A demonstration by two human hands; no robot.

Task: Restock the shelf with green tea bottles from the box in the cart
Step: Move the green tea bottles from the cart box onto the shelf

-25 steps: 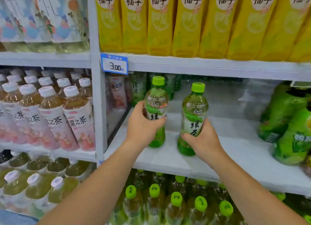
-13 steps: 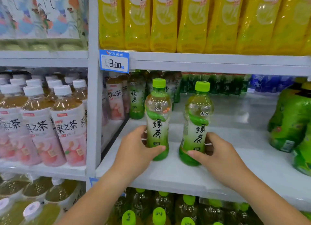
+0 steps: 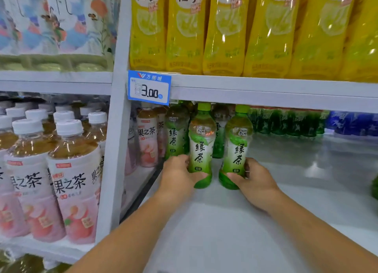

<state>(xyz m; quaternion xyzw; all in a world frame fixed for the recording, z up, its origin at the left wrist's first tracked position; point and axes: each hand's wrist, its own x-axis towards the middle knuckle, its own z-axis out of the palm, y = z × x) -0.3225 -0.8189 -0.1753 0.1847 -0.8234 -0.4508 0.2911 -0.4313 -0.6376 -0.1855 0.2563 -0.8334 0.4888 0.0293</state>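
On the white shelf [image 3: 286, 191], under the blue price tag [image 3: 149, 87], two green tea bottles now stand far in. Half a second ago they were nearer the front edge. A second ago they were right at the front. So both have been pushed toward the back, up toward 12 o'clock.

The left bottle [image 3: 201, 144] now stands just in front of the older green tea bottles [image 3: 176, 133] at the back. The right bottle [image 3: 237, 146] stands close beside it, at its 3 o'clock, with a small gap between them. Both are upright with their labels facing out.

This likely means these two bottles are almost in their spots. I think the hands can let go soon and go back for more. The box and the cart cannot be seen here.

The left hand [image 3: 180, 174] is curled around the low part of the left bottle, with the thumb across the front. The bottle rises from the hand toward 1 o'clock. The right hand [image 3: 255, 176] is curled around the low part of the right bottle in the same way. That bottle rises from the hand toward 11 o'clock.

From the hands, much of the shelf at 3 o'clock is bare. Peach tea bottles [image 3: 71, 180] fill the next bay at 9 o'clock.
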